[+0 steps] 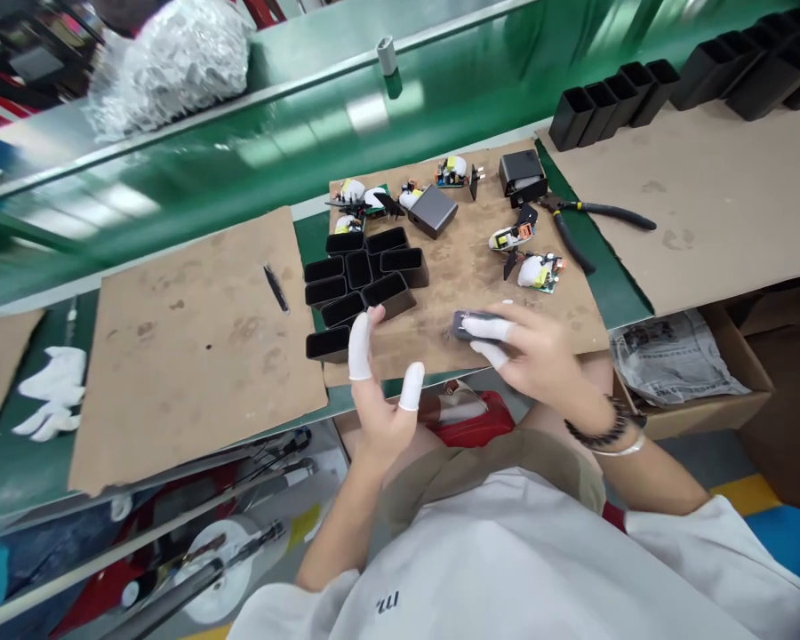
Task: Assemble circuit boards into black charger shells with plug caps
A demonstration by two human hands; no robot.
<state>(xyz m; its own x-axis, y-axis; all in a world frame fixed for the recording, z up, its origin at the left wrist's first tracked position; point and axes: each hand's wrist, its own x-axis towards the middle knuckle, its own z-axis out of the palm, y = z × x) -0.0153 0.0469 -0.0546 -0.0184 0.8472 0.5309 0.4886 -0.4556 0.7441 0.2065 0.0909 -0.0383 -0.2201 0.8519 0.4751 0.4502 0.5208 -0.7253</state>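
Note:
My left hand hovers open at the table's front edge, white finger cots on thumb and forefinger, just in front of a cluster of empty black housings. My right hand rests on the brown board, its cot-covered fingers closed on a small dark grey charger body. Behind it lie small circuit boards with white parts, and a grey charger housing.
Pliers with black handles lie to the right. More black housings line the back right. Tweezers lie on the left board, white gloves at far left. A cardboard box with newspaper sits below the table edge.

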